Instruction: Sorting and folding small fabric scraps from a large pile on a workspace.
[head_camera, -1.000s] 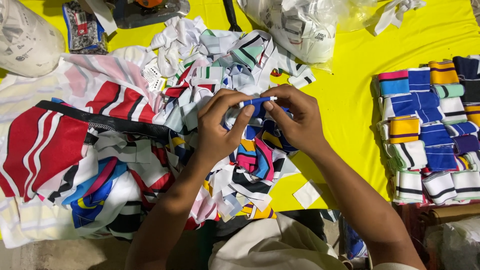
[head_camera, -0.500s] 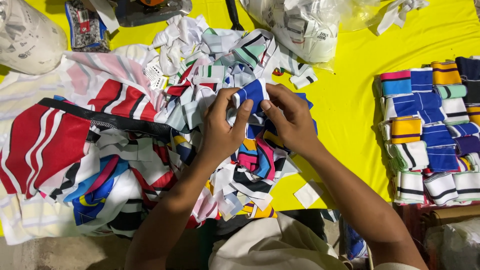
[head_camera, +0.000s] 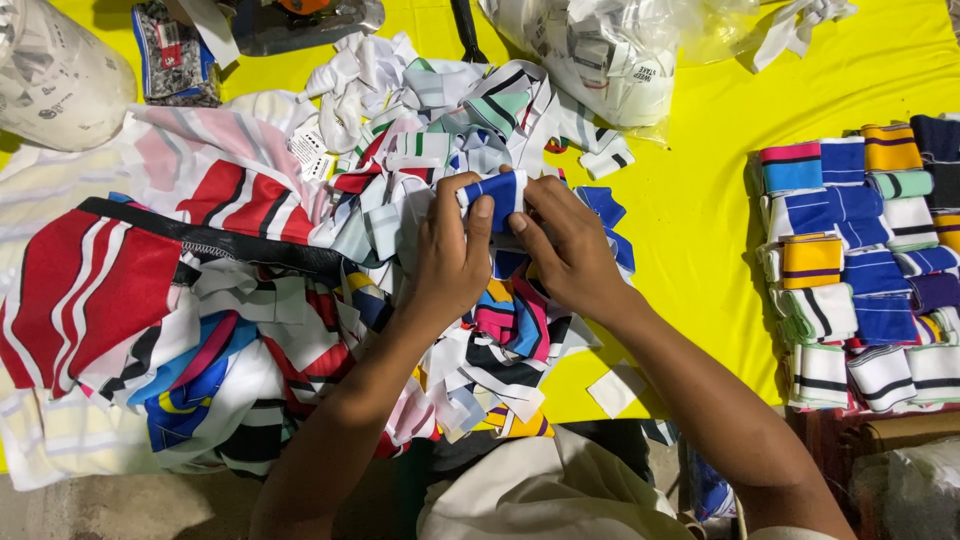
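Both hands worked at mid-surface over the scrap heap (head_camera: 400, 300). Left hand (head_camera: 450, 255) and right hand (head_camera: 565, 245) each pinched the blue-and-white strip (head_camera: 497, 192), thumbs on top, fingers curled beneath; the strip was folded small and held just above the heap, touching both hands.

The heap of striped fabric pieces covered the surface from its left edge to the middle and ran to the near edge, where pieces overhung it. A red-and-white garment (head_camera: 90, 290) with a black band lay at the left edge. Little bare room on that side.

Right of the hands, a band of bare yellow surface (head_camera: 690, 230) stayed open from the far edge to the near edge. One white scrap (head_camera: 615, 388) lay in it near the near edge.

Along the right edge, folded strips (head_camera: 860, 260) sat packed in rows, touching each other, well apart from the hands.

At the far edge: a plastic bag (head_camera: 610, 50) of scraps, just beside the heap's top; a white bag (head_camera: 50, 75) at the far left corner; a small packet (head_camera: 175, 50) beside it.
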